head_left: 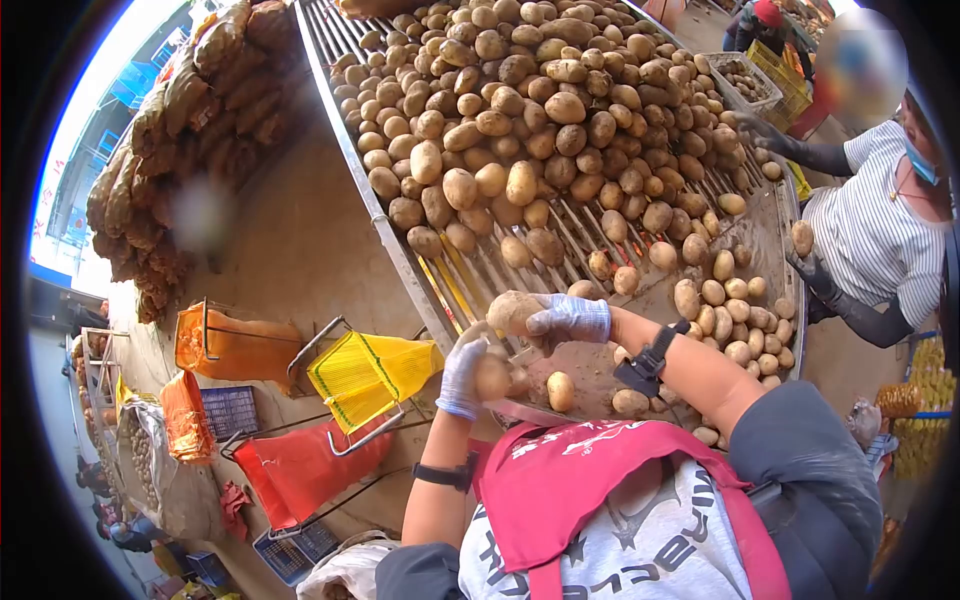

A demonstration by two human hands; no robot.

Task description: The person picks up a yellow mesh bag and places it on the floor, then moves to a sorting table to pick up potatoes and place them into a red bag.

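Both my hands wear pale work gloves and are over the near end of a slatted sorting table [398, 240]. My right hand [574, 318] is closed on a large, dusty potato [513, 312]. Just left of and below it, my left hand [463, 372] curls around a smaller, blurred potato [491, 378]; part of its grip is hidden. Close to my apron, a single yellowish potato [560, 391] lies on the table's flat board. Beyond my hands, a big heap of potatoes [560, 110] covers the slats.
Smaller potatoes [740, 320] gather at the table's right corner. Opposite, a person in a striped shirt [880, 200] reaches toward the table. Left of me, a yellow mesh bag [365, 380], a red bag [310, 470] and an orange bag [235, 345] hang on metal frames. Full sacks [200, 110] are stacked behind.
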